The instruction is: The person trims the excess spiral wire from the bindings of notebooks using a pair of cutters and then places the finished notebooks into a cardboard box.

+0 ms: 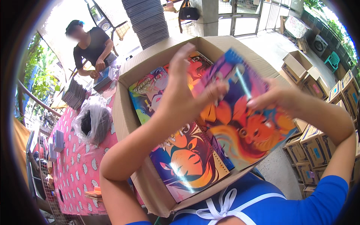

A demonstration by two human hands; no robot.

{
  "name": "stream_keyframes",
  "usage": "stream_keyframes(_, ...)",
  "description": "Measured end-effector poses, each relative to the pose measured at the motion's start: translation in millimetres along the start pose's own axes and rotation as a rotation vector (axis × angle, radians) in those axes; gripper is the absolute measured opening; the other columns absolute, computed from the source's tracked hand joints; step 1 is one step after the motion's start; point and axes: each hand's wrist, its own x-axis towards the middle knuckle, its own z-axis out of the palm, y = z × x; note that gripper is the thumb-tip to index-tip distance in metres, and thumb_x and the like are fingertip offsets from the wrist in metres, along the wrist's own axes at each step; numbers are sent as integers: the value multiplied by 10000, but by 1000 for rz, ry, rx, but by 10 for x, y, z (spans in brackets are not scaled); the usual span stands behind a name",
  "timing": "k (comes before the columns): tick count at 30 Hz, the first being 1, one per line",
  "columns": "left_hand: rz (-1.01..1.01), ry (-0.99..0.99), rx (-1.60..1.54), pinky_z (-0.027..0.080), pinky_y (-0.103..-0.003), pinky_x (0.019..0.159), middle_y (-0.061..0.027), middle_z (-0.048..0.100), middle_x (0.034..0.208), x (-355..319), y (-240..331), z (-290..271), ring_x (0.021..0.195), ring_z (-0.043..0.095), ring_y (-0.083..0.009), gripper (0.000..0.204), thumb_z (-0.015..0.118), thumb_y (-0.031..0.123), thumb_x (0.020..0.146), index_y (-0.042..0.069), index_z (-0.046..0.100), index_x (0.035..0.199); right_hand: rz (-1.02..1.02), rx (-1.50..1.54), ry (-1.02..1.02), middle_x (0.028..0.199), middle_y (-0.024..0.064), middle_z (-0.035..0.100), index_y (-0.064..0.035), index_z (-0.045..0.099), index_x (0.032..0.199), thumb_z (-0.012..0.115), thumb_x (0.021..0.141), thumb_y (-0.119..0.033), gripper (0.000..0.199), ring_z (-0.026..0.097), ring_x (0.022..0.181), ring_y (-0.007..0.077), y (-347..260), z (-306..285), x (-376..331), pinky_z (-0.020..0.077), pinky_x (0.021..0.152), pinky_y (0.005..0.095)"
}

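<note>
My right hand [272,95] grips a spiral notebook [245,123] with a bright cartoon cover, its thumb on the front and the other fingers behind. The notebook is tilted over the right side of an open cardboard box [159,193]. My left hand [180,88] is slightly blurred, with its fingers stretched upward and its thumb spread towards the notebook; whether the thumb touches the cover I cannot tell. Inside the box lie more colourful notebooks [187,161] side by side, partly hidden by my left forearm.
Left of the box, a table with a pink cloth [80,168] bears a plastic bag [93,120] and stacked notebooks [74,93]. A person [92,47] handles notebooks across it. A tall grey stack [146,22] rises behind the box. Cardboard cartons [315,146] are piled at right.
</note>
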Motion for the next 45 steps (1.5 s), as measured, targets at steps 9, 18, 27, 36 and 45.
stream_keyframes(9, -433, -222, -998, 251, -528, 1092, -259, 101, 1519, 173, 29, -129, 1405, 196, -361, 1335, 470, 907, 624, -16, 22, 1478, -529, -359, 375, 959, 74, 640, -7, 541, 1176, 712, 764, -269, 517, 632, 810, 121, -695, -193, -762, 534, 746, 276)
stream_keyframes(18, -241, 275, -1122, 555, -340, 823, -46, 645, 1096, -446, 830, -397, 924, 664, -175, 485, 671, 432, 845, 107, 534, 1178, -515, -812, 104, 1000, 80, 637, -22, 500, 1269, 689, 807, -348, 596, 631, 893, 127, -1292, 528, 257, 522, 766, 277)
stream_keyframes(27, 147, 758, -1181, 511, -402, 932, -115, 626, 1174, -1547, 194, -1506, 1071, 615, -230, 309, 580, 150, 919, 46, 561, 1209, -943, -704, -230, 1151, 120, 617, -7, 500, 1269, 631, 871, -268, 493, 650, 908, 166, -1889, 977, 134, 548, 672, 239)
stream_keyframes(36, -52, 1580, -305, 545, -413, 828, -111, 630, 1087, -3351, -1569, -3036, 953, 639, -245, 396, 699, 17, 805, 11, 559, 1174, -272, -974, -246, 1212, 139, 553, 1, 428, 1314, 750, 785, -146, 637, 623, 918, 189, -722, 325, 268, 531, 722, 311)
stream_keyframes(45, -588, 1901, -699, 552, -477, 802, -169, 622, 1094, -4169, -3237, -3089, 896, 659, -308, 609, 805, 262, 748, -48, 507, 1179, 620, -576, 76, 1207, 211, 515, 102, 351, 1344, 768, 774, -392, 862, 573, 1020, 266, 320, -172, 569, 481, 852, 379)
